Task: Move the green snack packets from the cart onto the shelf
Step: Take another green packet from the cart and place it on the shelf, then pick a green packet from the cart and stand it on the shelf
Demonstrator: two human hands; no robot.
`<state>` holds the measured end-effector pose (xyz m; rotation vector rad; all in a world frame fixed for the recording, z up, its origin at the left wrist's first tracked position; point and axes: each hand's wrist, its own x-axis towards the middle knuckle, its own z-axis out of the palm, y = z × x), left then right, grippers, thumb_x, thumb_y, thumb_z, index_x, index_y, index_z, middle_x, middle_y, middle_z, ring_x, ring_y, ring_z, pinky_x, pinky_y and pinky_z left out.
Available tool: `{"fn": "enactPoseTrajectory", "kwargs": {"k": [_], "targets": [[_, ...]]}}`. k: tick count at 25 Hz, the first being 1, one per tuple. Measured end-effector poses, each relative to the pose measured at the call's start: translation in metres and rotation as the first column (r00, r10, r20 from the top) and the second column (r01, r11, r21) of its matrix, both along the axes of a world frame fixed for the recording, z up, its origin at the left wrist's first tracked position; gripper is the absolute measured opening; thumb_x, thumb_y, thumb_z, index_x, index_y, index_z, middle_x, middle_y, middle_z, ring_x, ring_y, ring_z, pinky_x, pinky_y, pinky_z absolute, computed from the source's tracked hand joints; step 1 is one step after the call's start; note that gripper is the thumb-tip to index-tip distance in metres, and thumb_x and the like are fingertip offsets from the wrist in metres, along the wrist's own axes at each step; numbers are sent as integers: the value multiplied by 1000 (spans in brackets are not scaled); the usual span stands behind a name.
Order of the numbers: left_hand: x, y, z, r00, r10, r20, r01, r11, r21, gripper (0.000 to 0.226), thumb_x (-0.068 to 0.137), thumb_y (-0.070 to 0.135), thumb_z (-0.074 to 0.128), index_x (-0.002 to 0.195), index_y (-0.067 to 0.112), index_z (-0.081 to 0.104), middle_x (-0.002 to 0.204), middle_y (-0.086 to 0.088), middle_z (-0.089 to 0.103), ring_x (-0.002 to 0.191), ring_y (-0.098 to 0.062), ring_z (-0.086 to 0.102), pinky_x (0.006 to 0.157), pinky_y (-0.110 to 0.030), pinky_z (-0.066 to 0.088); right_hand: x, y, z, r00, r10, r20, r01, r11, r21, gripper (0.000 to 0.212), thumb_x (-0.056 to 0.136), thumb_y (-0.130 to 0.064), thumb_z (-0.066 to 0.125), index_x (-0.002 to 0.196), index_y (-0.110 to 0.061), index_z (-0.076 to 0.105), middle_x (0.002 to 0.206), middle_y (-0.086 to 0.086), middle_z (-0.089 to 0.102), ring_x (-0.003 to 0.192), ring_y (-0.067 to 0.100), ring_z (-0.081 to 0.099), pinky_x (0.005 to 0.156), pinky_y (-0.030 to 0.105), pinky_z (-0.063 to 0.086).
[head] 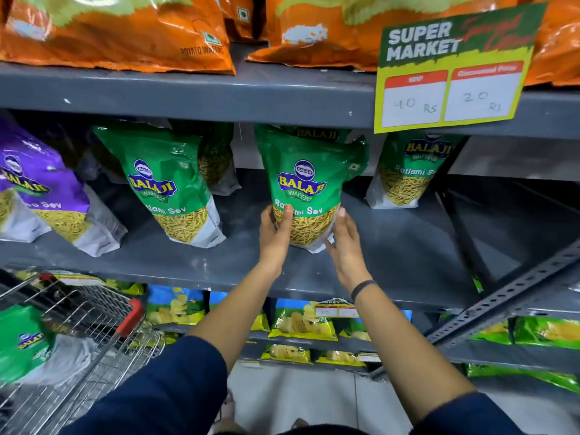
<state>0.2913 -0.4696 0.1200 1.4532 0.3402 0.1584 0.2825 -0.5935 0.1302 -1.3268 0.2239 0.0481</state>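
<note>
1. A green snack packet point(309, 186) stands upright on the grey metal shelf point(392, 246), between the two hands.
2. The left hand point(276, 233) grips the packet's lower edge at about 8 o'clock, thumb across the front, fingers behind.
3. The right hand point(343, 243) lies with fingers spread flat against the packet's lower corner at about 4 o'clock; whether it grips cannot be told.
4. The packet is glossy plastic, green above, with a clear window showing thin yellow strands and a white base.
5. More green packets stand at 9 o'clock point(171, 183) and 3 o'clock point(411, 171) of it, well apart.
6. A wire cart point(94, 321) at 7 o'clock holds another green packet point(22, 340).
7. A purple packet point(34, 183) leans at the far left.
</note>
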Motion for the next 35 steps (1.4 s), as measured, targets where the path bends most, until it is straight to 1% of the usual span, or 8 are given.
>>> {"fn": "enactPoseTrajectory", "kwargs": {"k": [7, 10, 15, 20, 23, 26, 29, 35], "targets": [[-28, 48, -18, 912, 361, 196, -384, 919, 93, 14, 90, 22, 53, 102, 15, 54, 85, 9, 59, 79, 5, 58, 69, -2, 41, -29, 60, -18, 931, -364, 17, 364, 931, -23, 7, 94, -19, 53, 101, -18, 52, 93, -5, 58, 91, 10, 56, 95, 35, 49], [-62, 110, -30, 841, 463, 280, -519, 838, 171, 7, 90, 25, 50, 95, 22, 54, 83, 4, 60, 73, 7, 56, 69, -2, 41, -52, 124, -27, 954, -279, 106, 287, 955, -74, 15, 92, -12, 55, 86, -25, 52, 80, -12, 56, 72, -10, 54, 71, 4, 45], [-143, 258, -62, 685, 708, 171, -726, 643, 244, 11, 93, 24, 46, 89, 17, 54, 77, -3, 59, 69, -9, 54, 67, -24, 45, -91, 269, -54, 977, 211, 9, -204, 956, -212, 8, 91, -11, 57, 99, -12, 57, 88, 2, 59, 74, 5, 57, 71, 10, 47], [-252, 397, -125, 404, 899, -169, -812, 438, 386, 22, 93, 16, 47, 93, -4, 56, 90, -30, 64, 86, -36, 61, 79, -42, 45, -121, 417, -93, 640, 703, -309, -765, 547, -340, 31, 92, -5, 54, 119, 9, 55, 98, 12, 55, 89, 18, 52, 74, 24, 45], [-284, 498, -148, 366, 840, -400, -733, 526, 431, 23, 90, 12, 51, 107, -4, 53, 104, -33, 61, 100, -39, 58, 94, -46, 43, -122, 520, -116, 460, 767, -447, -876, 311, -367, 47, 90, -8, 57, 133, 6, 43, 124, 21, 55, 100, 21, 57, 74, 22, 48], [-272, 561, -149, 530, 698, -482, -677, 690, 255, 33, 86, -2, 54, 117, -3, 42, 116, -43, 49, 90, -24, 58, 92, -47, 48, -95, 583, -128, 493, 751, -440, -780, 157, -606, 75, 83, -18, 69, 144, -2, 28, 147, 20, 42, 132, 31, 45, 109, 40, 41], [-251, 586, -154, 589, 648, -482, -682, 719, 133, 45, 81, -11, 56, 121, -2, 39, 128, -45, 41, 59, -4, 60, 52, -13, 52, -76, 616, -145, 422, 769, -479, -754, 4, -657, 83, 78, -19, 74, 145, -5, 27, 147, 19, 43, 132, 32, 46, 109, 38, 40], [-252, 555, -182, 428, 762, -486, -729, 609, 314, 39, 79, 9, 67, 114, 1, 50, 118, -22, 63, 101, -28, 59, 91, -39, 49, -112, 586, -171, 542, 729, -418, -635, 29, -772, 37, 89, -16, 61, 122, -2, 49, 112, 22, 67, 105, 35, 64, 86, 44, 54]]}}
